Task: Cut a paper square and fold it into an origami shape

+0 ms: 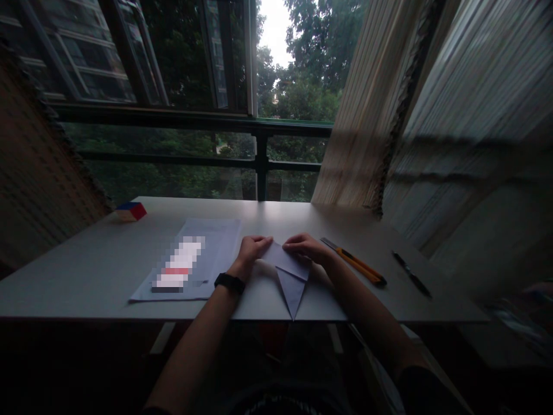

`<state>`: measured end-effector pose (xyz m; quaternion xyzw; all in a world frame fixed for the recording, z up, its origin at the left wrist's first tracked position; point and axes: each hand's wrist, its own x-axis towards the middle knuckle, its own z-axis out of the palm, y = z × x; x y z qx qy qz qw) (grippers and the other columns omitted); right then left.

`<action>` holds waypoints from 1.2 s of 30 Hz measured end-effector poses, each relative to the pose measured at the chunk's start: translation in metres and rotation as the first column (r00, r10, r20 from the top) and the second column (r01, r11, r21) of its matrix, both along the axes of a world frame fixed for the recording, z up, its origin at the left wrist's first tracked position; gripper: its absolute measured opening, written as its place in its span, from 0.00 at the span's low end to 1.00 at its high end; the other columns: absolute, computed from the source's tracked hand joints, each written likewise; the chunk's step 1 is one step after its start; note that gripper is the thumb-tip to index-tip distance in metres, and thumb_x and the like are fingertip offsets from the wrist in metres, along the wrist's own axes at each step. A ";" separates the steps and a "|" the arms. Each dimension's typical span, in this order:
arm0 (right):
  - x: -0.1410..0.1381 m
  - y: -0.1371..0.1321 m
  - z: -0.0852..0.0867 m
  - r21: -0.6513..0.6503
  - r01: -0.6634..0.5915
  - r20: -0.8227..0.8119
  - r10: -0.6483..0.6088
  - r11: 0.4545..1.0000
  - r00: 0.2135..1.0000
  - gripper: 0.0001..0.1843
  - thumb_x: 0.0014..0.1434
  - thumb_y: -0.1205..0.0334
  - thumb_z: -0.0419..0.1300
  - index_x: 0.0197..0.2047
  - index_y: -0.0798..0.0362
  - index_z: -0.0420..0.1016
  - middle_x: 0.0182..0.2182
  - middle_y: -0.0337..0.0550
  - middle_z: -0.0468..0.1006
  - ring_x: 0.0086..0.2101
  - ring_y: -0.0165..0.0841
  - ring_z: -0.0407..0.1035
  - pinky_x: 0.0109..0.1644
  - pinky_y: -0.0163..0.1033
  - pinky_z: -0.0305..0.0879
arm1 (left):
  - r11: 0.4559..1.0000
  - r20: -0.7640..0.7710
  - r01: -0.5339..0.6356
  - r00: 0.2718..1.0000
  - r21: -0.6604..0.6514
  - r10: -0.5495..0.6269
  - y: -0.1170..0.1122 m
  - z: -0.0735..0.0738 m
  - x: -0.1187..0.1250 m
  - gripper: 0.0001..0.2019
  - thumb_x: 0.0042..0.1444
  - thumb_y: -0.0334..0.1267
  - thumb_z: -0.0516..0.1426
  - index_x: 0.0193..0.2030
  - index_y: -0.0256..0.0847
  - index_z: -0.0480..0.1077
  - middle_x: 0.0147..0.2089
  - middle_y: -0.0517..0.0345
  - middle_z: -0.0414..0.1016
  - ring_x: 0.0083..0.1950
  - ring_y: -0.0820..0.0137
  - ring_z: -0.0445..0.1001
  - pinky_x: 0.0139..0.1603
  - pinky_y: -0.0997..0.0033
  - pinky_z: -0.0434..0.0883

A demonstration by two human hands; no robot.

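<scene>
A folded sheet of white paper (292, 285) lies on the white table, its pointed end toward me at the front edge. Across its middle runs a folded edge. My left hand (253, 249) pinches the paper's far left corner between thumb and fingers; a dark watch band is on that wrist. On the far right part of the paper, my right hand (306, 248) has its fingers pressed together at the edge. The undersides of both hands' grips are hidden.
Left of my hands lie flat sheets of paper (220, 242), partly blurred out. A coloured cube (132, 211) sits at the far left. On the right are a yellow utility knife (356, 264) and a dark pen (411, 274). Window and curtains (358, 115) stand behind the table (78, 276).
</scene>
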<state>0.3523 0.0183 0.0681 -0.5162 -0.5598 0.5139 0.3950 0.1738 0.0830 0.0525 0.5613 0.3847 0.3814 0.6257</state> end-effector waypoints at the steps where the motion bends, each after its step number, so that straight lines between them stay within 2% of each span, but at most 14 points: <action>1: 0.001 0.000 0.000 0.003 0.005 0.013 -0.005 1.000 1.000 0.17 0.41 0.52 0.64 0.28 0.59 0.75 0.15 0.33 0.63 0.17 0.22 0.52 0.19 0.31 0.42 | 1.000 0.010 -0.018 1.000 -0.005 0.018 0.000 0.001 0.000 0.18 0.32 0.47 0.65 0.23 0.31 0.71 0.18 0.58 0.67 0.18 0.76 0.63 0.17 0.77 0.55; 9: 0.005 0.000 0.005 0.032 0.021 0.025 -0.022 0.999 0.999 0.16 0.41 0.53 0.65 0.27 0.60 0.76 0.15 0.34 0.64 0.18 0.22 0.53 0.20 0.31 0.43 | 0.989 0.039 -0.140 0.989 -0.043 0.141 0.002 0.003 -0.001 0.14 0.33 0.43 0.63 0.23 0.33 0.70 0.18 0.61 0.66 0.17 0.77 0.61 0.15 0.78 0.52; 12: 0.012 -0.001 0.005 0.034 0.017 0.010 -0.017 0.999 1.000 0.17 0.41 0.54 0.65 0.28 0.60 0.76 0.17 0.36 0.67 0.20 0.23 0.58 0.22 0.30 0.48 | 0.984 0.041 -0.171 0.984 -0.054 0.173 0.004 0.003 -0.001 0.13 0.33 0.43 0.63 0.22 0.34 0.70 0.17 0.62 0.66 0.16 0.77 0.61 0.16 0.78 0.52; 17: 0.027 -0.005 0.011 -0.054 -0.045 -0.020 0.044 0.998 0.999 0.18 0.40 0.54 0.66 0.29 0.61 0.76 0.19 0.42 0.73 0.21 0.27 0.66 0.26 0.33 0.60 | 0.970 0.099 -0.237 0.965 -0.055 0.241 0.008 0.003 -0.004 0.13 0.33 0.43 0.63 0.21 0.34 0.70 0.16 0.63 0.64 0.17 0.77 0.61 0.17 0.78 0.53; 22: 0.042 -0.012 0.016 -0.059 -0.069 -0.054 0.065 0.996 0.996 0.17 0.42 0.55 0.65 0.29 0.62 0.75 0.24 0.48 0.77 0.21 0.29 0.69 0.27 0.35 0.64 | 0.952 0.139 -0.302 0.942 -0.056 0.306 0.010 0.003 -0.006 0.13 0.33 0.43 0.63 0.21 0.34 0.70 0.17 0.63 0.64 0.18 0.77 0.61 0.17 0.78 0.55; 25: 0.050 -0.014 0.013 -0.046 -0.009 -0.108 0.004 0.999 0.994 0.15 0.42 0.57 0.65 0.29 0.61 0.75 0.24 0.48 0.77 0.22 0.29 0.69 0.28 0.35 0.64 | 0.930 0.153 -0.362 0.918 -0.059 0.366 0.013 0.001 -0.007 0.14 0.32 0.44 0.63 0.22 0.34 0.70 0.17 0.64 0.64 0.19 0.77 0.61 0.18 0.78 0.57; 27: 0.051 -0.013 0.011 -0.014 0.091 -0.170 -0.092 0.996 0.981 0.15 0.43 0.56 0.65 0.30 0.60 0.75 0.25 0.48 0.77 0.24 0.30 0.70 0.29 0.35 0.65 | 0.920 0.164 -0.386 0.905 -0.064 0.392 0.014 0.000 -0.007 0.16 0.32 0.46 0.63 0.22 0.34 0.70 0.18 0.64 0.65 0.20 0.77 0.61 0.18 0.78 0.58; 29: 0.047 -0.010 0.009 0.016 0.189 -0.254 -0.179 0.982 0.951 0.16 0.46 0.52 0.63 0.34 0.57 0.74 0.31 0.48 0.77 0.29 0.31 0.71 0.32 0.35 0.66 | 0.925 0.166 -0.374 0.910 -0.069 0.380 0.014 -0.001 -0.006 0.17 0.32 0.47 0.64 0.24 0.34 0.70 0.19 0.63 0.65 0.20 0.77 0.62 0.19 0.78 0.59; 31: 0.039 -0.006 0.007 0.015 0.220 -0.315 -0.204 0.975 0.927 0.20 0.49 0.47 0.59 0.39 0.53 0.72 0.36 0.47 0.76 0.32 0.32 0.71 0.33 0.36 0.67 | 0.936 0.169 -0.344 0.921 -0.070 0.351 0.013 -0.001 -0.004 0.19 0.31 0.48 0.64 0.25 0.33 0.71 0.20 0.63 0.66 0.21 0.77 0.62 0.19 0.78 0.60; 33: 0.027 -0.002 0.004 -0.008 0.189 -0.296 -0.183 0.982 0.938 0.22 0.47 0.45 0.60 0.40 0.52 0.71 0.33 0.44 0.76 0.29 0.31 0.70 0.30 0.35 0.65 | 0.946 0.176 -0.316 0.930 -0.067 0.323 0.011 0.000 -0.002 0.20 0.31 0.48 0.64 0.26 0.33 0.71 0.20 0.63 0.66 0.21 0.77 0.63 0.19 0.78 0.61; 36: 0.014 0.003 -0.001 -0.005 0.193 -0.173 -0.191 0.981 0.966 0.19 0.40 0.49 0.66 0.29 0.57 0.71 0.20 0.37 0.69 0.20 0.25 0.62 0.22 0.30 0.56 | 0.959 0.180 -0.276 0.942 -0.070 0.285 0.008 0.003 -0.002 0.20 0.31 0.47 0.65 0.29 0.34 0.71 0.22 0.62 0.68 0.22 0.76 0.64 0.20 0.77 0.62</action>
